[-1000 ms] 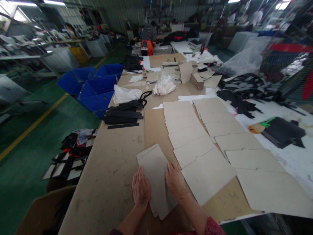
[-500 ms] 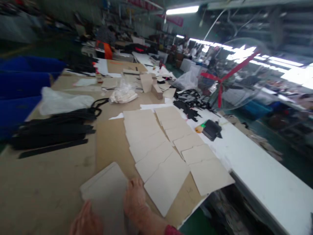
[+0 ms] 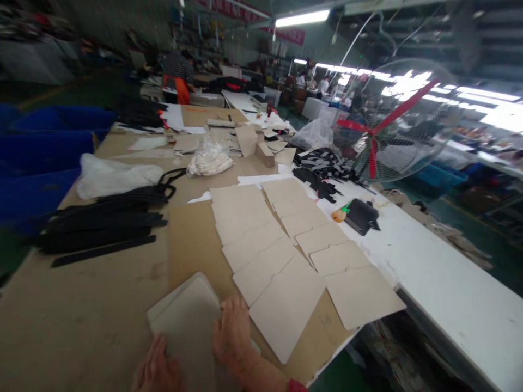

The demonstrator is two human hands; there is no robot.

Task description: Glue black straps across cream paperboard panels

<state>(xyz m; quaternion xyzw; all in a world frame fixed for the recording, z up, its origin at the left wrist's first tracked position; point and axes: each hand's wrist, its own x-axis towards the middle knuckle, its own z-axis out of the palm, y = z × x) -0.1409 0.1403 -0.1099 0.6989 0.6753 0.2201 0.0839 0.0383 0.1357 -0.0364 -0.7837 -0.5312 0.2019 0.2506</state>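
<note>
A small stack of flat beige sheets [image 3: 190,316] lies on the brown work table near its front edge, with the sheets slightly fanned at the upper left. My left hand [image 3: 157,367] holds the stack's left edge, fingers together; its lower part is cut off by the frame. On the opposite edge my right hand [image 3: 235,332] is closed, with its fingers bent over the side. Just right of that hand, overlapping beige panels [image 3: 286,299] lie in one column. A second column of beige panels [image 3: 363,294] runs beside it.
Black strips [image 3: 102,223] and a white plastic bag [image 3: 118,174] lie at the left, with blue bins [image 3: 44,158] beyond the table. A white table [image 3: 441,288] adjoins on the right, below a fan [image 3: 371,132]. A co-worker [image 3: 177,76] stands at the far end.
The view has shifted slightly, so the table and things on it appear further right. Both hands stay on the stack, with little visible movement against it.
</note>
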